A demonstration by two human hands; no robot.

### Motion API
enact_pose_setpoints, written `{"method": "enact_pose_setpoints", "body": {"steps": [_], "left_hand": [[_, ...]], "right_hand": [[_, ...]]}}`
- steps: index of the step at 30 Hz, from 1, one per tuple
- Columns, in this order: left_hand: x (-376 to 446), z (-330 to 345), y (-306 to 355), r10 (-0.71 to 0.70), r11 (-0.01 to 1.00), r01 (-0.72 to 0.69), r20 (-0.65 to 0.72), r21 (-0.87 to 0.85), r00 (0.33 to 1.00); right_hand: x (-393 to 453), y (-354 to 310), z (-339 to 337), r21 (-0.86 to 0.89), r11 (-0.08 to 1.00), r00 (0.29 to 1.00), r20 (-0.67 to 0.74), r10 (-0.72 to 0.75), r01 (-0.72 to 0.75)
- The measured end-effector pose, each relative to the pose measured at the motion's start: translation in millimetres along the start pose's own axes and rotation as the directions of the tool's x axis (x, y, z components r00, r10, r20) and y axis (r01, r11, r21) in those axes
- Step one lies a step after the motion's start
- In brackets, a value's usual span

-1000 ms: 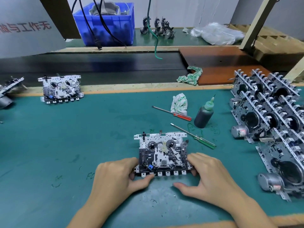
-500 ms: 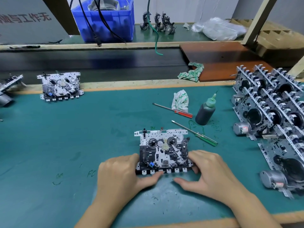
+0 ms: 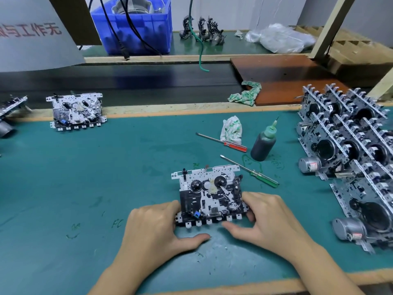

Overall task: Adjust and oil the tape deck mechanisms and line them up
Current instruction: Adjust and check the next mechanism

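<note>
A tape deck mechanism [image 3: 209,195] lies flat on the green mat [image 3: 106,177] in front of me. My left hand [image 3: 157,228] grips its near left corner, thumb stretched along the mat below it. My right hand [image 3: 268,218] grips its near right corner, thumb pointing left under the front edge. A dark oil bottle [image 3: 263,143] with a green nozzle stands upright behind and to the right. A red-handled screwdriver [image 3: 223,139] and a green-handled screwdriver [image 3: 251,171] lie near the bottle.
Another mechanism [image 3: 77,111] lies at the mat's far left edge. Several mechanisms [image 3: 348,154] with motors stand in rows on the right. A crumpled rag [image 3: 231,129] sits behind the red screwdriver, another rag [image 3: 244,93] by a brown board. A blue crate [image 3: 136,24] stands beyond a dark belt.
The view has tilted slightly between frames. Both hands stay on the mechanism's near corners; my left thumb has slid a little away from the front edge.
</note>
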State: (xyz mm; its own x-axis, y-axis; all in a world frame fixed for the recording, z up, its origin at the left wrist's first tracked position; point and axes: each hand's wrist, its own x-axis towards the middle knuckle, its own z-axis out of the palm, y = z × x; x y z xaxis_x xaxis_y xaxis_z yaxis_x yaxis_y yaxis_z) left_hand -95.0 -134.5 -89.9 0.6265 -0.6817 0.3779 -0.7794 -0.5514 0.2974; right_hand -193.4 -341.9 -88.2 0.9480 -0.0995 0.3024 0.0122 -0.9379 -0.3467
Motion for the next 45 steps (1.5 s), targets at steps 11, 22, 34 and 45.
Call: {"method": "enact_pose_setpoints", "body": {"steps": [11,22,34,45], "left_hand": [[0.9,8.2,12.6,-0.21,0.974,0.216,-0.089,0.064,0.974],[-2.4,1.5,-10.9,0.078,0.997,-0.078,0.028,0.011,0.997],[0.8,4.3,5.1,-0.027,1.0,0.026,-0.033,-0.005,0.999],[2.1,3.3,-1.6,-0.099,0.988,0.105,0.063,-0.112,0.993]], "right_hand": [[-0.2,4.0,-2.5,0.028,0.996,0.996,0.014,-0.086,0.086],[-1.9,3.3,-0.2,0.024,0.997,0.997,-0.006,-0.072,0.072],[-2.1,4.3,1.1,0.024,0.999,0.999,0.0,-0.049,0.049],[-1.3,1.8,0.6,0.014,1.0,1.0,-0.021,-0.021,0.021]]}}
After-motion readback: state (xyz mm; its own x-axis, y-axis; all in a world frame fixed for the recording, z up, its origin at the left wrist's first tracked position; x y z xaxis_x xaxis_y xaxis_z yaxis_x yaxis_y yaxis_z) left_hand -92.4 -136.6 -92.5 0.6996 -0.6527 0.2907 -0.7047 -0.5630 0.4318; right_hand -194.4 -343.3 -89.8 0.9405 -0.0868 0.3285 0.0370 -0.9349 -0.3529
